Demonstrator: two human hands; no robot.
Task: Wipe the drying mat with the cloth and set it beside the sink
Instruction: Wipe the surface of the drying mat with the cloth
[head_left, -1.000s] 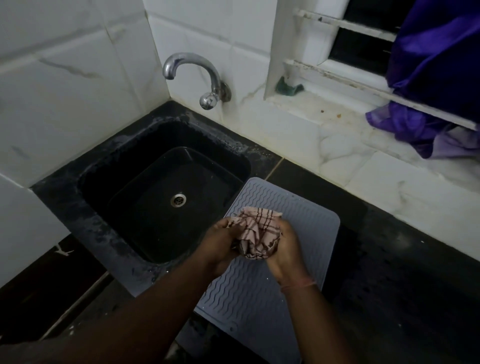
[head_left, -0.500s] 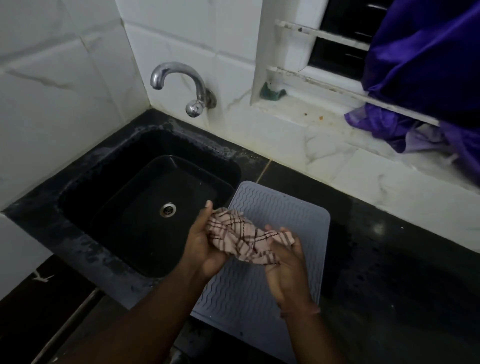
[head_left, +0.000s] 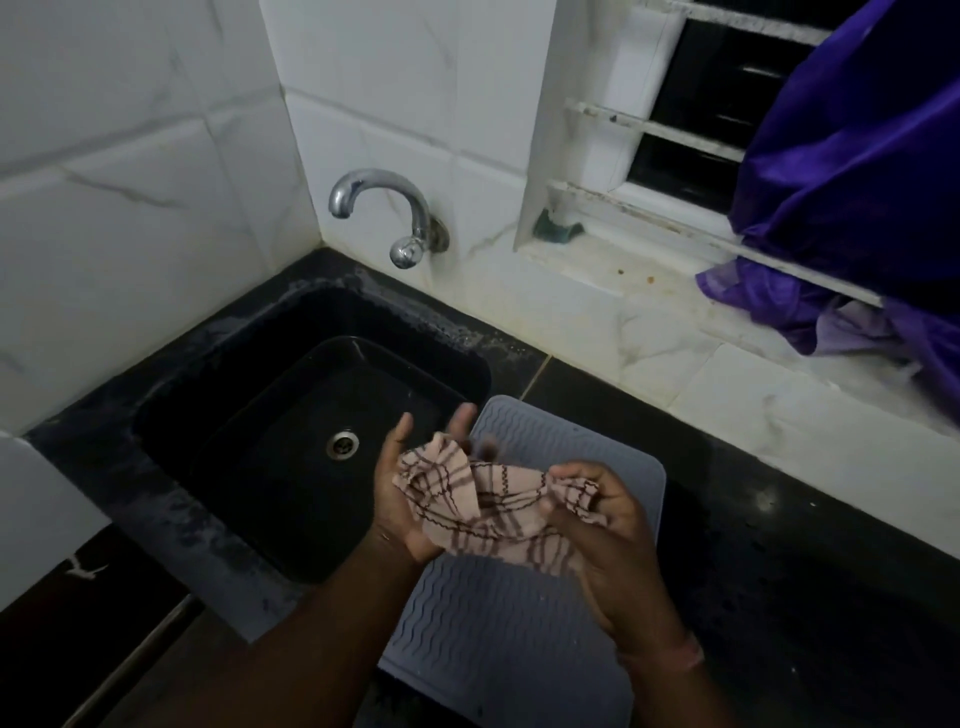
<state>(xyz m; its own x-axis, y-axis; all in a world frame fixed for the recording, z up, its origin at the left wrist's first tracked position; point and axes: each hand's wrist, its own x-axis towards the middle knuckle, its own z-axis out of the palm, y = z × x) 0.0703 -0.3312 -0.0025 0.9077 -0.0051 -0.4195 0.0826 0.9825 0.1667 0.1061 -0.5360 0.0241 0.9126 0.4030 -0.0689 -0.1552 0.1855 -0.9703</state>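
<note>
A grey ribbed drying mat lies flat on the black counter, just right of the black sink. Above the mat, both hands hold a pink cloth with brown checks, stretched between them. My left hand cups the cloth's left end with the palm up and the fingers spread. My right hand pinches the right end between thumb and fingers. The cloth hangs a little above the mat; I cannot tell whether it touches it.
A chrome tap sticks out of the white tiled wall over the sink. The black counter runs on to the right of the mat. A purple cloth hangs over the window bars at the upper right.
The cloth was bunched between both hands; now it is pulled out wider. My left hand has opened palm-up. The view has tilted upward toward the wall.
</note>
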